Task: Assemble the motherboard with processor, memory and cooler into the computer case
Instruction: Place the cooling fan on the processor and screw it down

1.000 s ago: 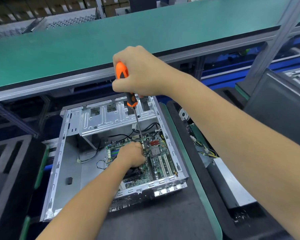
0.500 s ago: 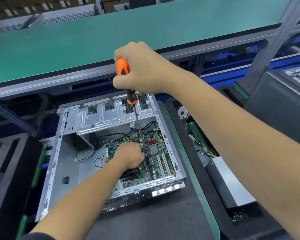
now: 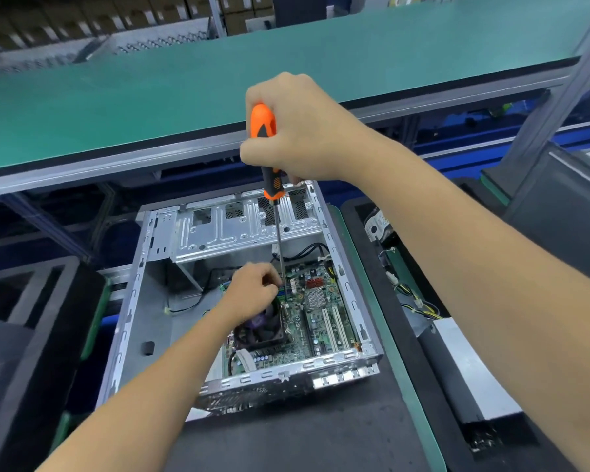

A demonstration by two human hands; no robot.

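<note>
The motherboard (image 3: 315,313) already lies inside the open computer case (image 3: 140,301), against the case's right wall, with the cooler (image 3: 259,330) mounted on it; memory and processor cannot be made out. The right hand (image 3: 297,131) wraps fully around the orange handle of a screwdriver (image 3: 269,155), whose shaft runs down to the board just beyond the cooler. The left hand (image 3: 252,291) is curled beside the tip, apparently steadying the shaft or a screw; which cannot be told. Judging by this, placement is done and fastening is under way, with an unknown number of screws remaining.

Green motherboard (image 3: 315,311) flat inside case (image 3: 130,301)
</note>
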